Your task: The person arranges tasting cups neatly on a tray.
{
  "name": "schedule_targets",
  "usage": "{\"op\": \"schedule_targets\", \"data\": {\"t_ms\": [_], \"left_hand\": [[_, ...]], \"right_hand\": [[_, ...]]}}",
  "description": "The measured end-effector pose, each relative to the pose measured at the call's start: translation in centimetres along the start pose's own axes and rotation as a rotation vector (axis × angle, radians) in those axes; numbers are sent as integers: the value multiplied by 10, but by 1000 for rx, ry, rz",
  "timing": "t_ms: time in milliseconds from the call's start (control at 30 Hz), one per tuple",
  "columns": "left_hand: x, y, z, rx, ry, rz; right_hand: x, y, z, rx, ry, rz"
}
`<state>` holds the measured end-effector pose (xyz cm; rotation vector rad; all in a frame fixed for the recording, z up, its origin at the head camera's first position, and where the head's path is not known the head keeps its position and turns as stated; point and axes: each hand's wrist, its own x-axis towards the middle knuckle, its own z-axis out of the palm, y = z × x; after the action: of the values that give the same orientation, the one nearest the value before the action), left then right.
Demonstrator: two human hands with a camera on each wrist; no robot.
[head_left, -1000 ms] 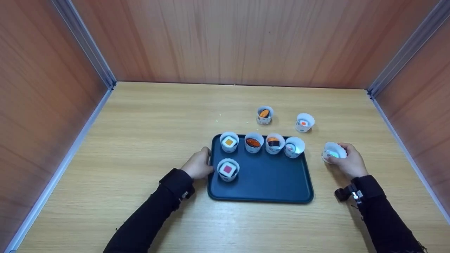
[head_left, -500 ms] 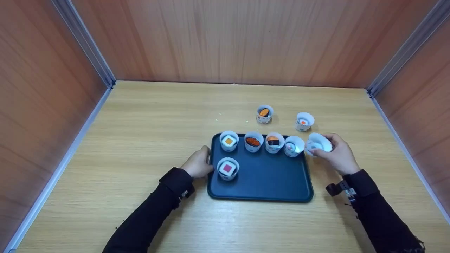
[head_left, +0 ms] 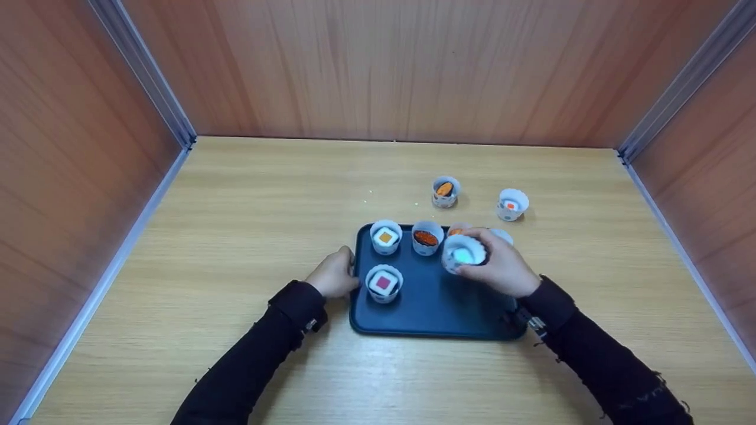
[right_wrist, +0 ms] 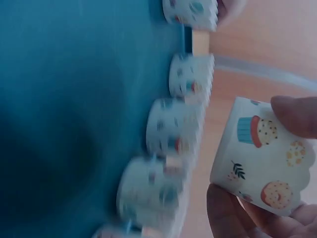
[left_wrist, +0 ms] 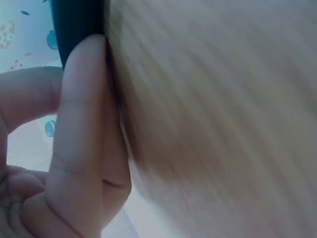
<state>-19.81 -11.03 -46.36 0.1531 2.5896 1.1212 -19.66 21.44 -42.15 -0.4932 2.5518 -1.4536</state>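
Note:
My right hand (head_left: pixel 501 264) holds a white scalloped paper baking cup (right_wrist: pixel 265 156) by its sides, over the upper middle of the dark blue-green tray (head_left: pixel 437 324). Inside this cup lies something pale green. Printed cupcakes and a doughnut show on its wall in the right wrist view. At the tray's left edge, my left hand (head_left: pixel 333 274) pinches the rim, fingers (left_wrist: pixel 81 99) along its side. Along the back of the tray stand cups with a yellow-centred white piece (head_left: pixel 385 237), red-orange sushi-like roe (head_left: pixel 425 238) and, partly hidden by my right hand, more. A pink-centred piece (head_left: pixel 383 283) sits in a front cup.
Behind the tray, two more cups stand on the wooden table (head_left: pixel 266 195): one with an orange-and-black piece (head_left: pixel 445 192), one with a white-and-orange piece (head_left: pixel 512 205). Wood-grain panels (head_left: pixel 378 71) wall in the back and both sides.
My right hand has carried its cup leftward from the table at the right to above the tray. My left hand and the tray have stayed in place.

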Motion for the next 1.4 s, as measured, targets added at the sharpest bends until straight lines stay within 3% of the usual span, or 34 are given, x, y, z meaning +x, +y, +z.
{"op": "schedule_targets", "data": {"t_ms": [167, 367, 533, 800, 1167, 1267, 1400], "left_hand": [[0, 0, -1, -17, -10, -8], [-1, -1, 0, -3, 4, 23], [-1, -1, 0, 21, 12, 37], [-1, -1, -1, 24, 19, 37], [0, -2, -1, 21, 17, 37], [0, -1, -1, 33, 17, 31], [0, -1, -2, 21, 1, 13]], "right_hand": [[7, -7, 23, -69, -87, -16], [15, -9, 43, -181, -195, 56], [19, -8, 51, -271, -244, 114], [24, -8, 55, -297, -265, 143], [20, -7, 52, -282, -266, 119], [18, -8, 44, -203, -256, 77], [14, -9, 27, -22, -177, -34]]}}
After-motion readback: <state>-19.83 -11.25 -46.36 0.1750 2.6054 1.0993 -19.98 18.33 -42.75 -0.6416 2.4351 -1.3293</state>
